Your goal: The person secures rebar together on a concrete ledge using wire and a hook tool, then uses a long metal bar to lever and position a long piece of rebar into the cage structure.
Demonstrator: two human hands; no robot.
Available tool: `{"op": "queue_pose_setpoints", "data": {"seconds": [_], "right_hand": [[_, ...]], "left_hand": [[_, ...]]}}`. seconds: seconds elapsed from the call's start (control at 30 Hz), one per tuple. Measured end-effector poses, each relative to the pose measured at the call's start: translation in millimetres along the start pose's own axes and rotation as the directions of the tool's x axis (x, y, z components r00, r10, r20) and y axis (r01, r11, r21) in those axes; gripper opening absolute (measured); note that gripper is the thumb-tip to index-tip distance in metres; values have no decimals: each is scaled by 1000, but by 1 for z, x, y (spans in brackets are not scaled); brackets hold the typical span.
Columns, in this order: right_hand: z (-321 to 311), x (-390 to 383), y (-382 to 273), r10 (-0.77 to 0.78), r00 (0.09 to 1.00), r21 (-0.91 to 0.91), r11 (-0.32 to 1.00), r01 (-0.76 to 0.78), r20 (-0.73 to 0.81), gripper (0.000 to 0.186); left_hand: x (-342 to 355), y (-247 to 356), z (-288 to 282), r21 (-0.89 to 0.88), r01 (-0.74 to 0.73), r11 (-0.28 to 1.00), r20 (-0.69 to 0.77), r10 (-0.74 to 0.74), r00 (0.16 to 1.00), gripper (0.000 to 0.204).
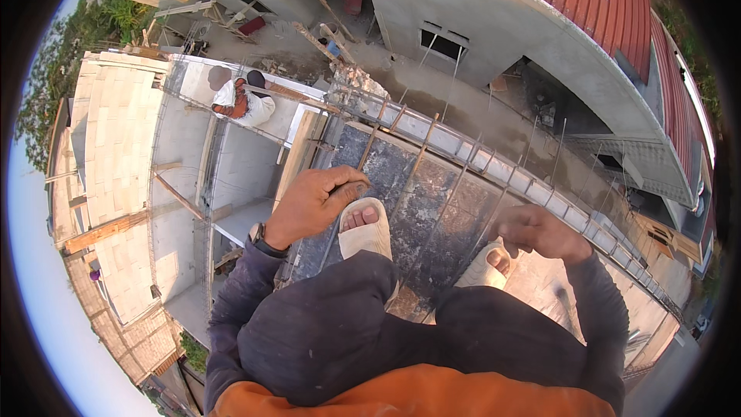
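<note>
I squat on a stained formwork board [421, 235] with thin steel rebars [407, 174] lying across it. My left hand [305, 205], with a watch [264, 241] at the wrist, is closed, thumb and forefinger drawn together beside one of the rebars and my left sandal [367, 235]. Anything within that pinch is too small or hidden to make out. Slightly blurred, my right hand [544, 233] hangs over my right sandal [488, 266] with its fingers curled together. What it holds, if anything, cannot be seen.
A long rebar cage [540, 189] runs along the board's far edge, beyond which the ground lies far below. Upright rods [559, 150] rise past it. Another person [245, 100] sits on the wall at the far left. Block walls [116, 147] and a red-roofed building [571, 8] surround the spot.
</note>
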State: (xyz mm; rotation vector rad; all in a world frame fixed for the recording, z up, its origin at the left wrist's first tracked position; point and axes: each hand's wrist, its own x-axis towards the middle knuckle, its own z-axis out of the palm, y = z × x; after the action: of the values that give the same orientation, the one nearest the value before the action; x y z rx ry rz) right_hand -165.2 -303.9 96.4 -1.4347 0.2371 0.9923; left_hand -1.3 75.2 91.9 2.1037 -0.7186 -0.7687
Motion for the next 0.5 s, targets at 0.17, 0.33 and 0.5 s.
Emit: {"op": "queue_pose_setpoints", "data": {"seconds": [0.17,0.33,0.5], "right_hand": [[-7,-13,16,50,989,192,979,-76,136,26],[8,-24,3,-220,963,539,836,104,157,26],[26,20,-70,-475,866,644,617,452,-153,32]], "left_hand": [[-5,-24,-2,37,53,998,-82,-50,995,18],[-2,-48,18,66,113,991,97,-119,988,22],[-6,-20,54,-137,190,972,619,-66,783,26]]}}
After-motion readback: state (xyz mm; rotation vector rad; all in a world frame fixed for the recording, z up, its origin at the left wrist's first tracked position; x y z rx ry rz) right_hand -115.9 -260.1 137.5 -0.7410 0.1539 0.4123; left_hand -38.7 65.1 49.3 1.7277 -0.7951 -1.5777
